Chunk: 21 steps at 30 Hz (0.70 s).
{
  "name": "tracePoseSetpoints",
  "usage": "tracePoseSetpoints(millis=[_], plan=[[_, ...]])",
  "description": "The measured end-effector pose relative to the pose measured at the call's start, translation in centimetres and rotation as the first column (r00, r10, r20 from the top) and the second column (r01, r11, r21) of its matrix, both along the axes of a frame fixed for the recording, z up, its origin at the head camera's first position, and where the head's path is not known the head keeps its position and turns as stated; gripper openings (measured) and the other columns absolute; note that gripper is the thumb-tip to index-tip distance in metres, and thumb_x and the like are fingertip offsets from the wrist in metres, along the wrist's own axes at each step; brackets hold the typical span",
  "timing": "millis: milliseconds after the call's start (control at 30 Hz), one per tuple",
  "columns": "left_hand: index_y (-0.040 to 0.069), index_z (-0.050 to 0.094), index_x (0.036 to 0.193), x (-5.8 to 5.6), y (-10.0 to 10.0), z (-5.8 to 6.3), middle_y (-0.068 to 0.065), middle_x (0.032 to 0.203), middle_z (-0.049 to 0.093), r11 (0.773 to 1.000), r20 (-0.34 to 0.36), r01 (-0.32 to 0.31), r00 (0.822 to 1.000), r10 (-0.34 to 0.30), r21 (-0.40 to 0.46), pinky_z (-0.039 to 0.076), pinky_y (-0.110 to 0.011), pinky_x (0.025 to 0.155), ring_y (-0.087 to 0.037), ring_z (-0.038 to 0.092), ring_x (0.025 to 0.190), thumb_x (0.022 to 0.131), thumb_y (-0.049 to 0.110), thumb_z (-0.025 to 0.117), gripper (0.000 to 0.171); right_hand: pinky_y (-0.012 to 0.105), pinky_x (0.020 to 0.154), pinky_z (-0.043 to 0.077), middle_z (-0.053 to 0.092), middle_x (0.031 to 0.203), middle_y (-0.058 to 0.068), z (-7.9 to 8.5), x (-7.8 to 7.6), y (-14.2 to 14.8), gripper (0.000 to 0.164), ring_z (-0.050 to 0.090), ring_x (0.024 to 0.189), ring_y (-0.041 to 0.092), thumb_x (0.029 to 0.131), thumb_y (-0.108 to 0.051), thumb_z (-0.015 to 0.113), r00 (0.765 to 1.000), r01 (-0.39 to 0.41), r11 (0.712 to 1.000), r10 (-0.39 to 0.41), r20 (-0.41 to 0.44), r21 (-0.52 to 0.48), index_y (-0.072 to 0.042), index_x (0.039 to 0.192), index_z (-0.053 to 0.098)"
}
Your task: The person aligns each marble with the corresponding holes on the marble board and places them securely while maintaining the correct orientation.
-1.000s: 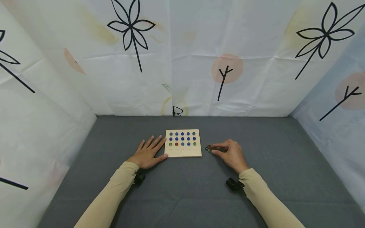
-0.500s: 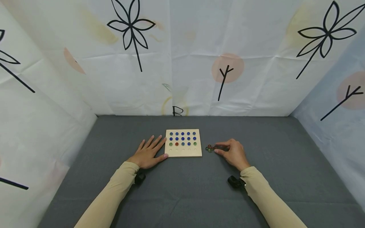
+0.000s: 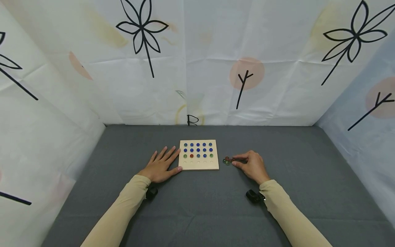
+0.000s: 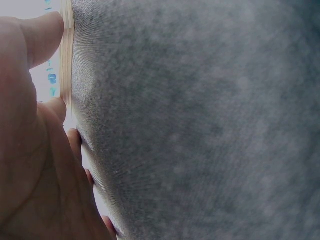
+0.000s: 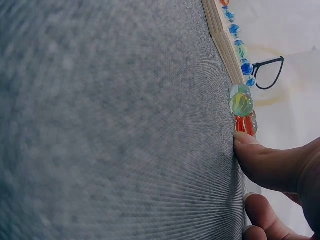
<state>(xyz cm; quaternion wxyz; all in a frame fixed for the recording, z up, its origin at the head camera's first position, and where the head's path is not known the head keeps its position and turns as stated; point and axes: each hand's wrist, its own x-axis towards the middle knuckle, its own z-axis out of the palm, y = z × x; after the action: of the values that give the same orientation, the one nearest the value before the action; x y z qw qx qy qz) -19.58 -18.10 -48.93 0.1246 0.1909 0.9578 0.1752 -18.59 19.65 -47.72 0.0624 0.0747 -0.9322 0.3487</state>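
Observation:
A light wooden board (image 3: 199, 165) with rows of round hollows lies flat on the grey cloth. Glass marbles, mostly blue with some green and one red, sit in its three far rows; the near row has bare hollows. My left hand (image 3: 158, 168) is spread with straight fingers, its thumb and fingertips touching the board's left edge. Right of the board is a small cluster of red and green marbles (image 3: 227, 163). My right hand (image 3: 253, 168) pinches a red marble (image 5: 246, 125) at the cluster's right side between thumb and index finger. Its fingertips partly cover that marble.
Grey cloth (image 3: 197, 206) covers the table around the board. Pale printed fabric (image 3: 210, 92) hangs at the back and along both sides. A small black camera (image 3: 254, 196) sits at the right wrist and another black camera (image 3: 151, 193) at the left.
My right hand has shifted slightly right from a second ago, its fingertips now at the cluster's right end. The left hand and the marbles on the board have stayed put.

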Motion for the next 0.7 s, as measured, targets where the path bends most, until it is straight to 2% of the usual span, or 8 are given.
tracePoseSetpoints(millis=[500, 700], plan=[[0.026, 0.012, 0.165, 0.0, 0.0, 0.0, -0.001, 0.17, 0.008, 1.0, -0.004, 0.004, 1.0, -0.004, -0.005, -0.008, -0.058, 0.122, -0.031, -0.001, 0.156, 0.101, 0.069, 0.04, 0.082, 0.04, 0.07, 0.044, 0.064, 0.094, 0.011, 0.9, 0.8, -0.1, 0.02, 0.056, 0.082, 0.026, 0.087, -0.014, 0.083, 0.999, 0.041, 0.999, -0.041, 0.022, -0.012, -0.006, 0.105, 0.082], [0.025, 0.014, 0.166, 0.4, 0.2, 0.8, -0.005, 0.17, 0.01, 1.0, -0.001, 0.016, 1.0, -0.016, 0.013, -0.008, -0.06, 0.121, -0.035, 0.0, 0.156, 0.1, 0.07, 0.039, 0.083, 0.041, 0.071, 0.046, 0.065, 0.094, 0.01, 1.4, 1.2, -0.6, 0.021, 0.058, 0.084, 0.027, 0.086, -0.016, 0.084, 0.999, 0.031, 0.999, -0.032, -0.012, -0.021, -0.008, 0.105, 0.082]])
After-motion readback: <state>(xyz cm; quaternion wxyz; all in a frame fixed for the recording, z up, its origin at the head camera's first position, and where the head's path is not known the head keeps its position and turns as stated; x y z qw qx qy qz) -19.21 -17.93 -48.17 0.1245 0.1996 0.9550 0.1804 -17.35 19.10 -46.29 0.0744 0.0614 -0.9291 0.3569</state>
